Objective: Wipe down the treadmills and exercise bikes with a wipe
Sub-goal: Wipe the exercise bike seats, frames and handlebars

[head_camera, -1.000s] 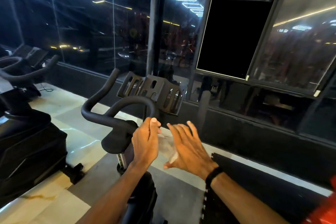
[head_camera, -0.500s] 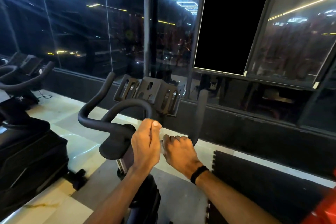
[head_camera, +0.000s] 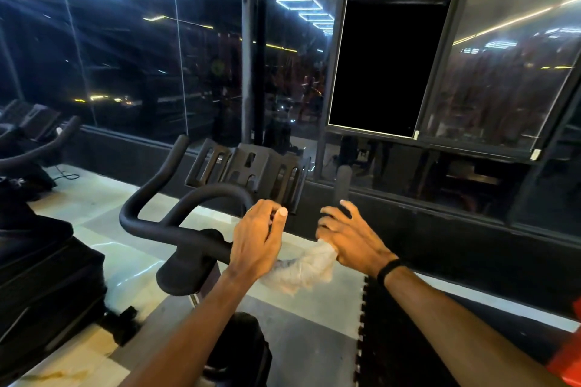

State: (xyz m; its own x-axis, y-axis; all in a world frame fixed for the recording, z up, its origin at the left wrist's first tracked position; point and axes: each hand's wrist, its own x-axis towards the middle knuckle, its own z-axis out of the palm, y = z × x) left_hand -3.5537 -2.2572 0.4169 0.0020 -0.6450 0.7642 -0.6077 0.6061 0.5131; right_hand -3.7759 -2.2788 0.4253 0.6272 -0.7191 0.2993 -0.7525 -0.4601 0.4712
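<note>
The pale, glossy tiled floor (head_camera: 103, 217) carries a black exercise bike with curved handlebars (head_camera: 188, 261) at the middle. A second black exercise bike (head_camera: 41, 273) stands on it at the left, near the first. A black interlocking rubber mat (head_camera: 408, 339) lies flat on it at the right. A thin dark cable (head_camera: 64, 175) trails across the tiles beside the far wall.

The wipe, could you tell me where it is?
Head view, lower centre: the wipe hangs between the left hand and right hand.

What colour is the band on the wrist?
Black; the wristband on the right arm shows in the head view.
</note>
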